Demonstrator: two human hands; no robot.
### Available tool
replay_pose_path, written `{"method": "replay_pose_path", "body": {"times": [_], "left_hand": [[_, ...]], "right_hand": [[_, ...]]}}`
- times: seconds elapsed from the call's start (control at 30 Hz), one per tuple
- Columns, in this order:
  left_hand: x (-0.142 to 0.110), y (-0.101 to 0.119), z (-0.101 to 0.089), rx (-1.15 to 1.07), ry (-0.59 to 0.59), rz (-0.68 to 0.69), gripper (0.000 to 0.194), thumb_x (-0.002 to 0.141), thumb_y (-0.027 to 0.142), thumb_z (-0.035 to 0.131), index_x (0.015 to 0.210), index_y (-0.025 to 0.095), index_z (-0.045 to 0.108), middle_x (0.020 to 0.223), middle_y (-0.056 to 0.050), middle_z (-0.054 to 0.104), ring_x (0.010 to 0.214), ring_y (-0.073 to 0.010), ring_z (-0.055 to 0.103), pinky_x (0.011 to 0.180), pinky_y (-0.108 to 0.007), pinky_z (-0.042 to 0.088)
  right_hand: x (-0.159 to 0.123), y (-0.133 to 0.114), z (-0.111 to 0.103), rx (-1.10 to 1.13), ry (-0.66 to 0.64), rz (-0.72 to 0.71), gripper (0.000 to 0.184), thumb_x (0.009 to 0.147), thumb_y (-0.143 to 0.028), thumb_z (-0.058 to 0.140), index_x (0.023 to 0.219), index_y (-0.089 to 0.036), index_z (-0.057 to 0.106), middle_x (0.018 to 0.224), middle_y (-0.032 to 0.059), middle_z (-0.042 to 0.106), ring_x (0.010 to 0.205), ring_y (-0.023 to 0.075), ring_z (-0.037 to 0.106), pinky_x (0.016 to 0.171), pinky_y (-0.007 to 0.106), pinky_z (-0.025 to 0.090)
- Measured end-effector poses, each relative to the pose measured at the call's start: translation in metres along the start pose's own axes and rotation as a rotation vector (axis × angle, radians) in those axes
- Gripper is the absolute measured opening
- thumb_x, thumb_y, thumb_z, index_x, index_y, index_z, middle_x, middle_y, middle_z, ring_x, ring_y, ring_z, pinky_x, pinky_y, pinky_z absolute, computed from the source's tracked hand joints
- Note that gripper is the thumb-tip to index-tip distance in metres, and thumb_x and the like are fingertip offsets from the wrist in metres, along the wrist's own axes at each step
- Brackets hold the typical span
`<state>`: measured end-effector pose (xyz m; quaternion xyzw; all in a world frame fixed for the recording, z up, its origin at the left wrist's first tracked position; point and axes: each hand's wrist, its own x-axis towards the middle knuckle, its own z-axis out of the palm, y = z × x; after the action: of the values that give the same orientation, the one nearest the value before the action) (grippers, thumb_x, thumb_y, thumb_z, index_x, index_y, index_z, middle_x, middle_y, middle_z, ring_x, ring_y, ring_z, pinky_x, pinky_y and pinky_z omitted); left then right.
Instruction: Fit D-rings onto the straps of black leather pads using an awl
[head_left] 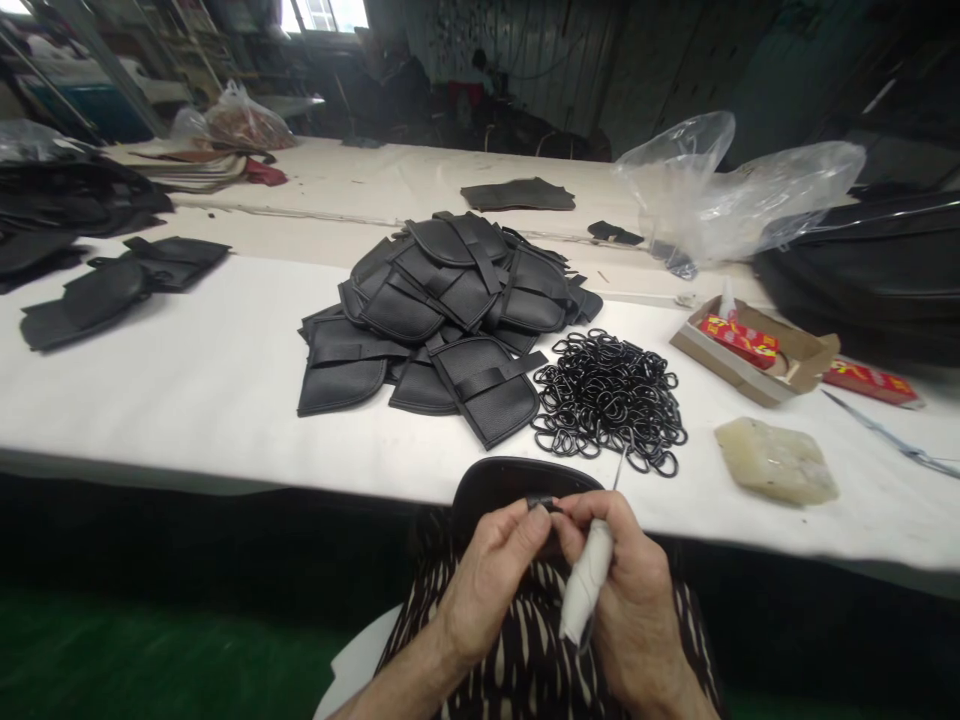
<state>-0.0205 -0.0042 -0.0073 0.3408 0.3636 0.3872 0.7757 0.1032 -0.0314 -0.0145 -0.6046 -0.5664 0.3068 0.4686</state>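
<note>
My left hand (501,545) is closed, thumb and fingers pinching a short black strap (538,503) above my lap. A black leather piece (487,485) with a rounded edge lies just behind the hands, against the table edge. In my right hand (626,560) is an awl-like tool (589,580) with a white wrapped handle and a thin metal shaft pointing up. Its thumb and forefinger also meet at the strap's end; the exact contact is hidden. Beyond the hands lie a heap of black D-rings (611,395) and a pile of black leather pouches (442,290).
To the right are a yellowish translucent block (776,460), an open cardboard box (750,370) with red packets, and scissors (900,445). A clear plastic bag (780,195) stands behind. More black pouches (120,280) lie at left on the white table (187,400).
</note>
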Motion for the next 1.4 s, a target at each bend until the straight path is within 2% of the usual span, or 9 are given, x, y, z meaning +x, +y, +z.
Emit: {"method": "replay_pose_path", "body": {"times": [0.17, 0.37, 0.67, 0.8, 0.93, 1.03, 1.13, 1.23, 1.4], "left_hand": [[-0.004, 0.005, 0.003, 0.204, 0.017, -0.007, 0.031, 0.086, 0.037, 0.055, 0.105, 0.015, 0.065, 0.079, -0.003, 0.064, 0.075, -0.0153, 0.054, 0.074, -0.026, 0.043], [-0.004, 0.001, 0.003, 0.374, 0.064, 0.051, 0.03, 0.088, 0.039, 0.049, 0.092, 0.014, 0.065, 0.079, -0.002, 0.06, 0.075, -0.0153, 0.051, 0.069, -0.025, 0.04], [-0.003, 0.0, -0.001, 0.578, 0.084, 0.088, 0.035, 0.089, 0.042, 0.043, 0.07, 0.016, 0.056, 0.061, 0.004, 0.043, 0.059, -0.0111, 0.038, 0.054, -0.022, 0.031], [-0.003, -0.002, -0.002, 0.613, 0.104, 0.051, 0.037, 0.09, 0.043, 0.041, 0.064, 0.017, 0.05, 0.06, 0.004, 0.04, 0.057, -0.0108, 0.037, 0.053, -0.023, 0.03], [-0.003, -0.002, -0.001, 0.618, 0.09, 0.063, 0.036, 0.09, 0.04, 0.04, 0.066, 0.017, 0.051, 0.061, 0.003, 0.042, 0.057, -0.011, 0.038, 0.054, -0.023, 0.031], [-0.003, 0.0, 0.002, 0.633, 0.097, 0.095, 0.036, 0.09, 0.04, 0.041, 0.068, 0.016, 0.055, 0.06, 0.003, 0.043, 0.057, -0.0112, 0.039, 0.054, -0.023, 0.032], [-0.003, 0.005, 0.006, 0.613, 0.074, 0.112, 0.036, 0.09, 0.041, 0.041, 0.074, 0.015, 0.06, 0.061, 0.002, 0.046, 0.058, -0.0116, 0.04, 0.054, -0.022, 0.032], [-0.004, 0.008, 0.01, 0.549, 0.082, 0.097, 0.035, 0.089, 0.042, 0.044, 0.075, 0.015, 0.061, 0.065, 0.002, 0.05, 0.06, -0.0118, 0.042, 0.055, -0.022, 0.034], [-0.011, 0.01, 0.015, 0.458, 0.169, -0.001, 0.033, 0.086, 0.043, 0.05, 0.073, 0.014, 0.06, 0.068, 0.0, 0.054, 0.064, -0.0122, 0.045, 0.056, -0.021, 0.036]], "right_hand": [[0.0, 0.001, -0.002, 0.033, 0.008, 0.098, 0.011, 0.086, -0.032, 0.056, 0.086, -0.021, 0.057, 0.078, 0.0014, 0.067, 0.066, 0.0144, 0.062, 0.055, 0.021, 0.048], [0.001, -0.002, -0.002, 0.039, 0.017, 0.112, 0.009, 0.086, -0.03, 0.057, 0.084, -0.021, 0.056, 0.078, 0.0011, 0.065, 0.066, 0.0144, 0.061, 0.056, 0.022, 0.047], [0.002, -0.005, 0.0, -0.059, 0.008, 0.081, 0.011, 0.088, -0.032, 0.052, 0.084, -0.021, 0.054, 0.073, 0.0, 0.063, 0.059, 0.0128, 0.058, 0.053, 0.021, 0.045], [0.002, -0.01, -0.001, -0.148, -0.015, 0.057, 0.01, 0.088, -0.029, 0.05, 0.084, -0.021, 0.054, 0.065, -0.002, 0.061, 0.052, 0.0121, 0.055, 0.049, 0.021, 0.043], [0.004, -0.016, -0.005, -0.184, -0.021, 0.074, 0.013, 0.087, -0.031, 0.05, 0.082, -0.021, 0.056, 0.062, -0.0013, 0.062, 0.05, 0.0131, 0.056, 0.047, 0.022, 0.042], [0.005, -0.02, -0.007, -0.09, -0.022, 0.117, 0.012, 0.086, -0.032, 0.052, 0.081, -0.021, 0.055, 0.07, 0.0004, 0.065, 0.055, 0.0133, 0.058, 0.049, 0.021, 0.045], [0.007, -0.025, -0.006, 0.054, 0.045, 0.132, 0.012, 0.084, -0.031, 0.057, 0.079, -0.02, 0.054, 0.079, 0.0018, 0.064, 0.062, 0.0133, 0.059, 0.052, 0.02, 0.047], [0.008, -0.028, -0.005, 0.147, 0.104, 0.124, 0.013, 0.081, -0.031, 0.059, 0.077, -0.02, 0.053, 0.078, 0.0014, 0.062, 0.06, 0.0122, 0.058, 0.051, 0.019, 0.048], [0.004, -0.021, -0.004, 0.121, 0.039, 0.159, 0.011, 0.083, -0.03, 0.057, 0.08, -0.021, 0.052, 0.08, 0.0004, 0.062, 0.061, 0.0116, 0.057, 0.051, 0.019, 0.046]]}}
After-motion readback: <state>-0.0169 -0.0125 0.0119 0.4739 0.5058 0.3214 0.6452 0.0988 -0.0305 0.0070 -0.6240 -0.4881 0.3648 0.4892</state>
